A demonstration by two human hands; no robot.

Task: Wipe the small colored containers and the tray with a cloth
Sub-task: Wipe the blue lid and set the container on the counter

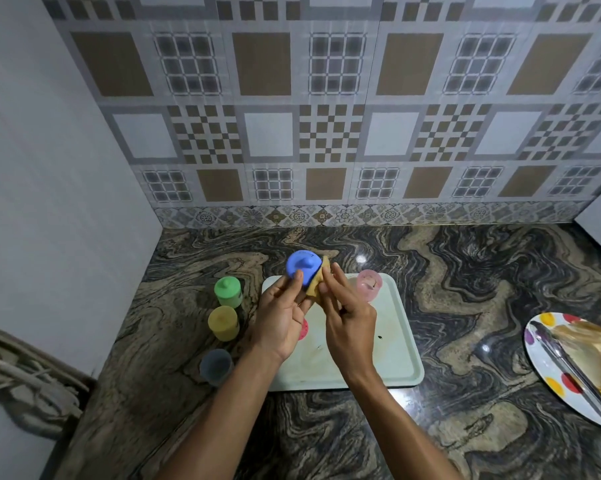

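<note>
- The left hand (pixel 281 318) held the blue container (pixel 302 266) up above the far left corner of the tray (pixel 396 344). Its fingers (pixel 279 289) curled round the lower side and the thumb lay across the front.
- The blue container was tilted, so its lid and knob faced the camera.
- The right hand (pixel 350 323) pinched a tan cloth (pixel 317 284) between thumb and fingers (pixel 340 282). The cloth was pressed against the right side of the blue container.
- The pale tray lay flat on the desk (pixel 465 271), below both hands, with smudges and a small dark spot on its surface.
- A pink container (pixel 369 285) stood upright on the tray near its far right corner, just right of the right hand's fingertips.
- A red disc (pixel 304 330) lay on the tray, mostly hidden behind the left hand; what it was could not be told.
- Three containers stood on the desk in a row left of the tray. The green container (pixel 227 292) was farthest and wore a knobbed lid. The yellow container (pixel 223 322) stood in the middle, and the grey container (pixel 216 365) was nearest.
- At the right edge a dotted plate (pixel 548 382) sat well apart from the tray. Tongs (pixel 569 367) lay across it beside a tan crumpled thing (pixel 600 348).
- A patterned tiled wall (pixel 326 98) rose behind the desk.
</note>
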